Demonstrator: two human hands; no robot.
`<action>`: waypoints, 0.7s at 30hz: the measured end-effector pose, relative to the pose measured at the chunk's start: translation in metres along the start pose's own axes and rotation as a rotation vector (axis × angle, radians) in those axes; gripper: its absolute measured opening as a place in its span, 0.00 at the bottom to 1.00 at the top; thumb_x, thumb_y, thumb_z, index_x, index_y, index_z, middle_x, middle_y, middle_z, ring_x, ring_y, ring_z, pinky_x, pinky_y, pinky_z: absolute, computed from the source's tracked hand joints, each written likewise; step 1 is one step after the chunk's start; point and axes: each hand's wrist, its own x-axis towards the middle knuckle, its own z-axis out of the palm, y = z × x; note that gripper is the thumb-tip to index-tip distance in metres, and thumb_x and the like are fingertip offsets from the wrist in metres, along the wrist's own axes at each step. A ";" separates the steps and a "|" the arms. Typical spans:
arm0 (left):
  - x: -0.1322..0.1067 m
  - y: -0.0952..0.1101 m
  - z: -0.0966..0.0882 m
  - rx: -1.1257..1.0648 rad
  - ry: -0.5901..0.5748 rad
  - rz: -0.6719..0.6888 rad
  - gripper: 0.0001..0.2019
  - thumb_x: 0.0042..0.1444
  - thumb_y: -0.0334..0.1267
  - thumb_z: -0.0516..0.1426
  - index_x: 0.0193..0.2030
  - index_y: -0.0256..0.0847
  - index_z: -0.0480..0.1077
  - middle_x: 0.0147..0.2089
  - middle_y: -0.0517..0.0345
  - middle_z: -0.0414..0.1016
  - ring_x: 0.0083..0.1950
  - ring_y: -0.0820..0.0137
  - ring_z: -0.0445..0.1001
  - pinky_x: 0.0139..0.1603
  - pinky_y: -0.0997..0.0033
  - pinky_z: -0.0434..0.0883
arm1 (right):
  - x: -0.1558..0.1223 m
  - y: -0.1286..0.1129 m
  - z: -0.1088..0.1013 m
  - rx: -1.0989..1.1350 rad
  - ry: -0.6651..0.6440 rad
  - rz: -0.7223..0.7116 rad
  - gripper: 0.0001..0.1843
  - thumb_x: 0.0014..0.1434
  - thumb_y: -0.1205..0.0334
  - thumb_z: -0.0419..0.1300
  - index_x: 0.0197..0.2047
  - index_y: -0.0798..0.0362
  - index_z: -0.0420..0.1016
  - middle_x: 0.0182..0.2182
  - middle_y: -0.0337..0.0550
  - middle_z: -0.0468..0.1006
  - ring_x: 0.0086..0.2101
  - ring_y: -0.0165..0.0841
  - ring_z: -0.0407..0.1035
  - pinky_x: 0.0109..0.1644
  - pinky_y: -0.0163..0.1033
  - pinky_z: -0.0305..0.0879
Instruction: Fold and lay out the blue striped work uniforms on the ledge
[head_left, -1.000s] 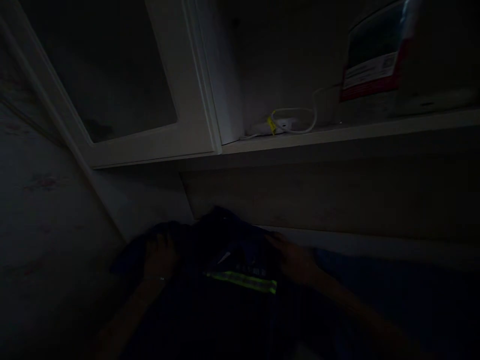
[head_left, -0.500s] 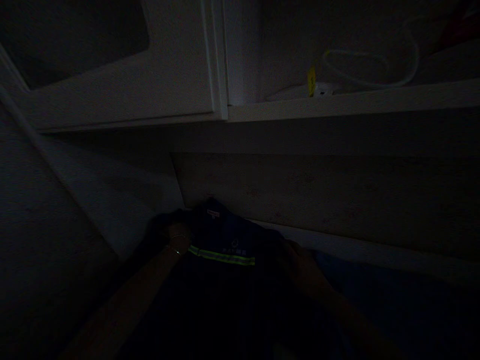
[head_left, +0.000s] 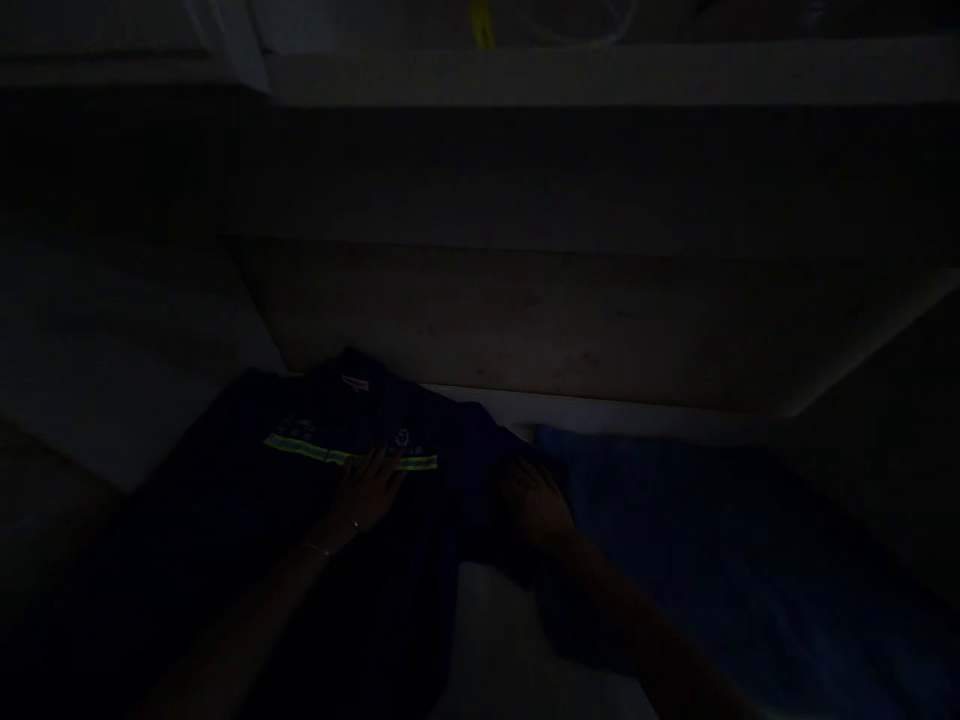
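In dim light a dark navy work jacket lies spread out, collar toward the back panel. Across its chest runs a yellow-green reflective strip, with small pale printing above it. My left hand, a thin bracelet at its wrist, rests on the chest with fingers spread over the strip. On the sleeve at the right lies my right hand, fingers stretched out and partly lost in shadow. Beside that sleeve is a blue cloth, its kind unclear in the dark.
Overhead a pale shelf edge spans the view, bearing a white cable and a yellow tag. A patterned back panel stands behind the jacket. Side panels close off the left and right.
The view has swung right and down. My left hand has gone from the jacket's shoulder to its chest; my right hand now lies on the spread sleeve. More of the blue cloth shows.
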 end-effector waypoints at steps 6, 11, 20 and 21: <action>-0.036 0.057 -0.044 -0.123 0.084 0.105 0.20 0.65 0.39 0.45 0.57 0.39 0.71 0.64 0.46 0.68 0.63 0.58 0.66 0.66 0.56 0.59 | -0.026 0.028 -0.015 0.062 0.178 0.118 0.23 0.70 0.55 0.43 0.61 0.49 0.68 0.60 0.45 0.70 0.58 0.38 0.63 0.63 0.46 0.56; -0.106 0.171 -0.076 -0.705 -0.160 0.195 0.15 0.64 0.42 0.47 0.45 0.46 0.74 0.47 0.56 0.78 0.49 0.69 0.74 0.54 0.69 0.67 | -0.033 0.117 -0.044 0.030 0.193 0.442 0.25 0.67 0.62 0.44 0.66 0.54 0.61 0.60 0.53 0.68 0.56 0.41 0.66 0.59 0.44 0.62; -0.097 0.257 -0.015 -1.639 -0.404 -0.437 0.34 0.46 0.37 0.62 0.61 0.31 0.64 0.59 0.38 0.72 0.58 0.58 0.73 0.58 0.62 0.68 | -0.020 0.205 -0.071 -0.076 0.017 0.475 0.17 0.61 0.65 0.52 0.49 0.55 0.78 0.48 0.53 0.78 0.47 0.40 0.74 0.50 0.38 0.66; -0.093 0.259 -0.016 -1.682 -0.415 -0.471 0.32 0.44 0.38 0.63 0.58 0.33 0.67 0.57 0.39 0.75 0.55 0.58 0.74 0.56 0.61 0.70 | -0.021 0.205 -0.071 -0.084 0.022 0.478 0.16 0.62 0.63 0.52 0.47 0.55 0.79 0.47 0.54 0.79 0.46 0.40 0.74 0.49 0.38 0.66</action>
